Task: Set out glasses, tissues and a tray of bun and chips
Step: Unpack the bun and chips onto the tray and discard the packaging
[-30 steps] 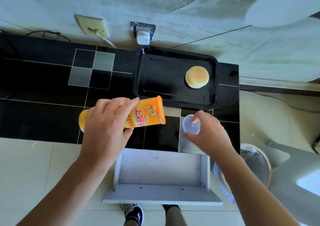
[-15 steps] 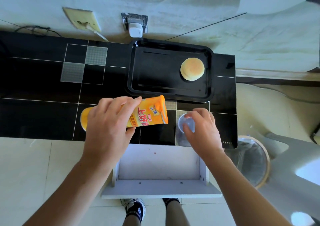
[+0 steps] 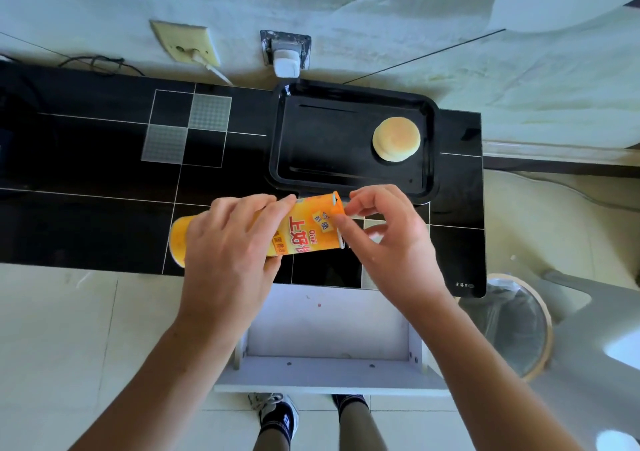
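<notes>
Now, with your left hand (image 3: 228,256) wrapped round the chip can (image 3: 294,232) above the desk (image 3: 86,187), fingers (image 3: 341,223) of your right hand (image 3: 388,239) pinching its mouth, peel gently, aiming toward the tray (image 3: 346,177).

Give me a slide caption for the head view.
Both hands work an orange chip can open beside the tray holding one bun.

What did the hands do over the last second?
The right hand put down the clear lid and came to the open end of the chip can, fingers at its rim. The left hand kept gripping the can. Bun and tray stayed put.
</notes>
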